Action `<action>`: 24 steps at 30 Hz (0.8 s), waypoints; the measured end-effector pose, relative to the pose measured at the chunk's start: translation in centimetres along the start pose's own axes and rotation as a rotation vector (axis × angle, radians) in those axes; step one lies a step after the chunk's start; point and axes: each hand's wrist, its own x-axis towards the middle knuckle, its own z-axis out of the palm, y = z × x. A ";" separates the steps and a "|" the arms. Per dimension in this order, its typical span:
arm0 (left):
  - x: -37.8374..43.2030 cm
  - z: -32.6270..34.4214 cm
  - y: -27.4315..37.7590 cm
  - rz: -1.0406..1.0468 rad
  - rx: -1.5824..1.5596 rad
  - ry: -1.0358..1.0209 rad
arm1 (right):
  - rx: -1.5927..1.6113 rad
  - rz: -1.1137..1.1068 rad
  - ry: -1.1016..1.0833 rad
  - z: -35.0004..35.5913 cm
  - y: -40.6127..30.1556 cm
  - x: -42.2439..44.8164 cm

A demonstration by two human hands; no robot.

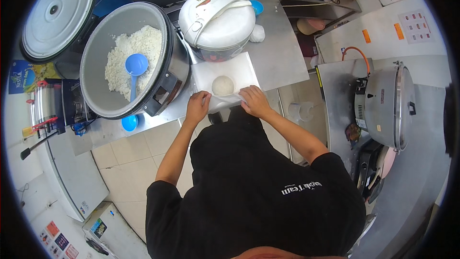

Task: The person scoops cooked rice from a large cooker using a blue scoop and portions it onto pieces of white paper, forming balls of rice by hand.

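A rounded mound of cooked rice (222, 85) sits on a sheet of white wrapping paper (244, 68) at the front edge of the steel table. My left hand (198, 105) pinches the paper's near edge at its left, thumb and fingers together. At the right of that same edge, my right hand (254, 100) grips the paper too. The near edge is lifted slightly before the rice. To the left stands a large open rice cooker (90, 79) part full of white rice (118, 61). A blue scoop (136, 65) lies on this rice.
Behind the paper stands a white lidded rice container (215, 18), with a crumpled white bundle (257, 33) beside it. Light-blue cups (129, 123) rest on the steel table (280, 43). A cup sealing machine (54, 104) is far left; a large steel cooker (381, 104) stands on the right counter.
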 end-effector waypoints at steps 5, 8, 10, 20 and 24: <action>-1.0 -1.1 5.5 0.114 0.226 -0.110 | 0.039 0.043 0.177 -1.5 -0.2 1.0; -2.1 0.1 5.6 0.116 0.350 -0.072 | 0.091 0.040 0.148 -2.0 0.3 1.8; -2.8 1.1 4.6 0.103 0.371 -0.052 | 0.098 0.036 0.122 -2.1 1.0 1.7; -3.4 0.7 2.1 0.132 0.077 0.059 | 0.256 -0.043 -0.213 -4.9 3.5 0.8; -3.6 0.0 1.8 0.154 0.132 0.054 | 0.214 -0.224 -0.312 -3.6 7.4 -0.9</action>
